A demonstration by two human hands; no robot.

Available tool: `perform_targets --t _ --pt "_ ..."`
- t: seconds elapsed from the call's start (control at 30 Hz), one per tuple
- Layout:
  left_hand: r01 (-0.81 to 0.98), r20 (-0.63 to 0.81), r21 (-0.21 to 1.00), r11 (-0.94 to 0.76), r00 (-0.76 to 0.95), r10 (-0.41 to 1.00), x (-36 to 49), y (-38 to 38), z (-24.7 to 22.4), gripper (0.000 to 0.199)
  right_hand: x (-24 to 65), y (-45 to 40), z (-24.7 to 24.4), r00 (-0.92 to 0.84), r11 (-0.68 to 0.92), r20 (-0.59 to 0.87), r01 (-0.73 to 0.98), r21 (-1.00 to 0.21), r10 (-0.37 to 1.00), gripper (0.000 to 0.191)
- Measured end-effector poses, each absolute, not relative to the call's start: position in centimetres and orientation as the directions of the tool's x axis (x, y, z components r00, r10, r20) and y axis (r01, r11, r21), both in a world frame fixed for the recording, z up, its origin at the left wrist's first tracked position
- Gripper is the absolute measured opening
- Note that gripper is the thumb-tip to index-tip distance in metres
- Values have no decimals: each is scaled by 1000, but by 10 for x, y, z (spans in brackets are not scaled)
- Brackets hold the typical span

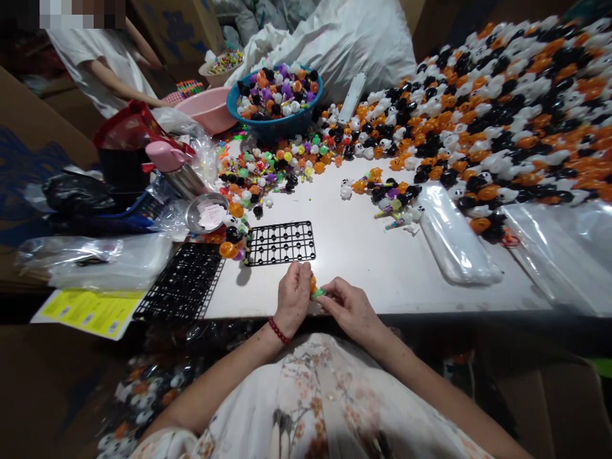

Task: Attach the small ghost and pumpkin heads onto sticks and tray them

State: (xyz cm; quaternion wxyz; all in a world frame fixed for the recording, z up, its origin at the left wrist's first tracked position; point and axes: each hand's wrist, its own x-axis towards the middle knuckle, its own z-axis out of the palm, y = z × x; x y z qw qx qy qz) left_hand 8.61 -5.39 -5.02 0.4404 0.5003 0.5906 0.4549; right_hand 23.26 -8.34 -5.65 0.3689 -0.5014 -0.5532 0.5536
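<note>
At the near edge of the white table point(363, 255), a small orange piece point(313, 284) and a green piece point(319, 292) sit pinched between the two hands, which meet just over the table's rim. The left hand point(292, 298) is curled round the orange piece, fingers closed on it; the right hand point(351, 310) nips the green piece between thumb and fingertips, the two parts touching. Just beyond lies a black grid tray point(281, 243), its holes bare, with a second black grid point(184, 282) to its left. Loose coloured toy parts point(268, 169) scatter further out, before a blue bowl point(275, 95) and a great heap of orange, black and white pieces point(516, 102). Both parts are tiny and held over the edge, so a slack pinch would likely drop one into the lap or onto the floor.
</note>
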Motion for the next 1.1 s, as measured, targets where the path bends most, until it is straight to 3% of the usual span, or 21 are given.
perform_targets --t 0.3,0.53,0.77,1.0,1.1 --pt "265 -83 956 124 -161 983 91 -57 -58 49 228 -91 -50 -210 -94 -130 172 -980 969 15" --pt "311 -18 948 65 -153 988 93 -60 -48 47 227 -84 -46 -202 -29 -82 249 -968 976 11" --pt "74 -243 967 245 -30 970 87 -43 -40 47 233 -63 -49 -324 -172 -149 -44 -984 934 27" --pt "145 -211 965 217 -58 976 85 -46 -52 48 223 -70 -50 -167 -54 -94 233 -971 982 17" --pt "188 -181 962 196 -90 979 86 -46 -56 49 220 -72 -50 -147 -68 -109 257 -964 983 15"
